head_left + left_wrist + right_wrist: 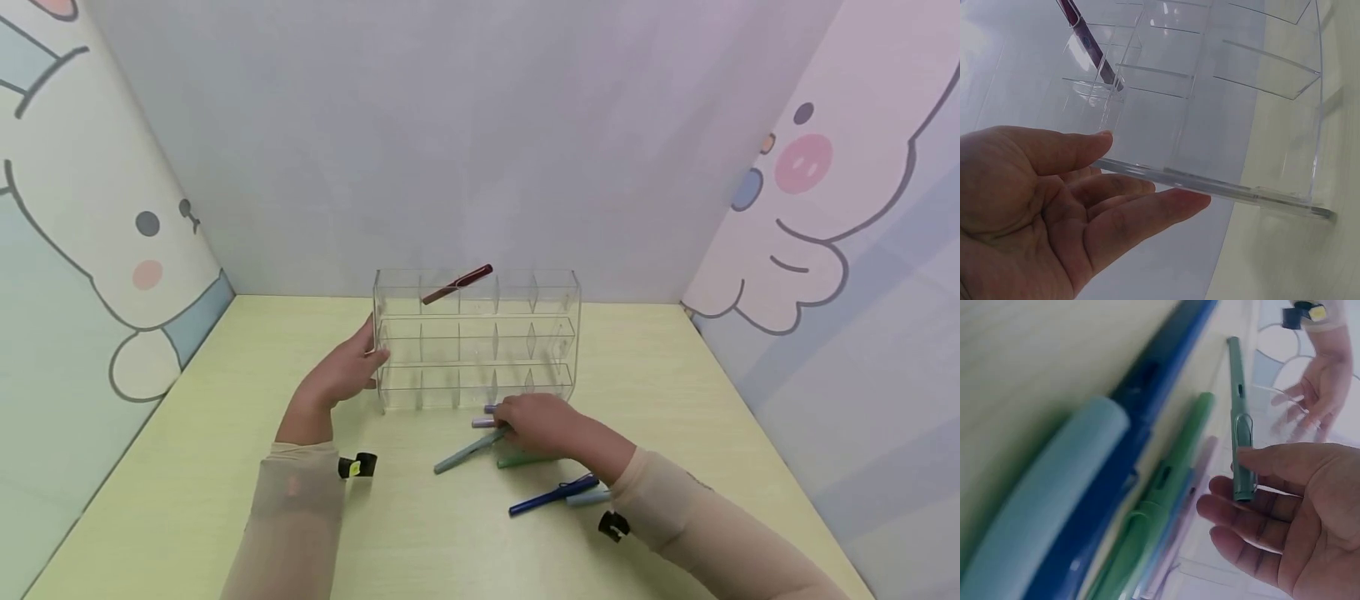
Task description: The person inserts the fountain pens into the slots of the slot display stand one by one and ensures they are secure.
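At the front foot of the clear rack (476,350), the right hand (540,421) is pinching a grey-green pen (1239,387) by its clip end, thumb against fingertips, with the lower fingers loosely curled and half open. How far the pen is standing off the tabletop (420,517), if at all, is hard to judge from these angles.

A good hold here is depending on a light, firm pinch near the cap, with the barrel pointing away from the palm and tilting freely. The hand is also needing to lift straight up, as a sideways sweep is risking a knock to the neighbouring pens. The left hand (341,375) is gripping the rack's left end between thumb and fingers, and steady, gentle pressure there is serving better than a squeeze, since the rack is looking light.

From the right hand, the grey-green barrel is reaching out towards 8 o'clock. A green pen (521,461) is lying at about 6 o'clock, a dark blue pen (553,497) just beyond it, and a light blue pen (587,498) at 5 o'clock. The rack is standing towards 11 o'clock, a dark red pen (457,284) leaning in its top tier.
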Demonstrator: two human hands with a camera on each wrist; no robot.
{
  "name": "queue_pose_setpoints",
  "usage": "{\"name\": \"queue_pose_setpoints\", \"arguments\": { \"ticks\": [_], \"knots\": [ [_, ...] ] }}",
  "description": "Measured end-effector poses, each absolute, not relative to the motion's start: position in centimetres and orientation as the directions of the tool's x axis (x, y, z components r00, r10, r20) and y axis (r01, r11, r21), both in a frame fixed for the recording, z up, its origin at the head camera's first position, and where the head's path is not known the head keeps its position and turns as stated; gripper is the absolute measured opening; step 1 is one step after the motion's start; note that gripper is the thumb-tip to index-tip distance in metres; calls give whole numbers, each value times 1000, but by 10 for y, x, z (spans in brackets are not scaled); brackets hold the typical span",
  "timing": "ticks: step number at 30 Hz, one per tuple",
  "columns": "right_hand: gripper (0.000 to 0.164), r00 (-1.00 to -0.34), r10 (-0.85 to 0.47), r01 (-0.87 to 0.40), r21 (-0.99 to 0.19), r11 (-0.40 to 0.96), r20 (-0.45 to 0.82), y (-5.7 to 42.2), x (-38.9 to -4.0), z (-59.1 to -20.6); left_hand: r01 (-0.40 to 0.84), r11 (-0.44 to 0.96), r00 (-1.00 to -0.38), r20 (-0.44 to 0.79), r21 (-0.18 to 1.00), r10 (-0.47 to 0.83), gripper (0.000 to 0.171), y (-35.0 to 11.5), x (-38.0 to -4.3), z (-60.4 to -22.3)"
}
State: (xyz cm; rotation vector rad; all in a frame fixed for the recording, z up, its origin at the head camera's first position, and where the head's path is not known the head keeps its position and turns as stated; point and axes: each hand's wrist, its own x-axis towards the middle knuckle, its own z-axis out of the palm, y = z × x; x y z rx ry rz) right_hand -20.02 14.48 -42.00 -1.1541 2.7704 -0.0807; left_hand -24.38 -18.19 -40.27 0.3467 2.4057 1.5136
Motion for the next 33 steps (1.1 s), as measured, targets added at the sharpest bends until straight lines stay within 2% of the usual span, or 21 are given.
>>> {"name": "queue_pose_setpoints", "arguments": {
  "ticks": [4, 8, 13, 24, 28, 33],
  "knots": [
    [8, -685, -722, -659, -338, 672, -100, 150, -207, -407, 52, 425, -934, -106, 904, 340, 72, -182, -243, -401],
    [12, -687, -722, -548, -591, 593, -87, 159, -214, -396, 45, 425, -932, -115, 904, 343, 71, -178, -237, -393],
    [16, -716, -697, -452, -747, 487, -22, 172, -224, -383, 33, 422, -928, -128, 906, 349, 71, -173, -228, -380],
    [34, -822, -505, -408, -891, 201, 263, 205, -259, -328, 50, 421, -935, -106, 905, 338, 72, -181, -242, -401],
    [34, -845, -387, -434, -896, 93, 369, 212, -271, -309, 55, 418, -935, -101, 907, 340, 72, -182, -243, -403],
    [33, -847, -254, -496, -867, 55, 468, 214, -283, -293, 57, 426, -935, -101, 903, 340, 72, -181, -243, -402]
  ]
}}
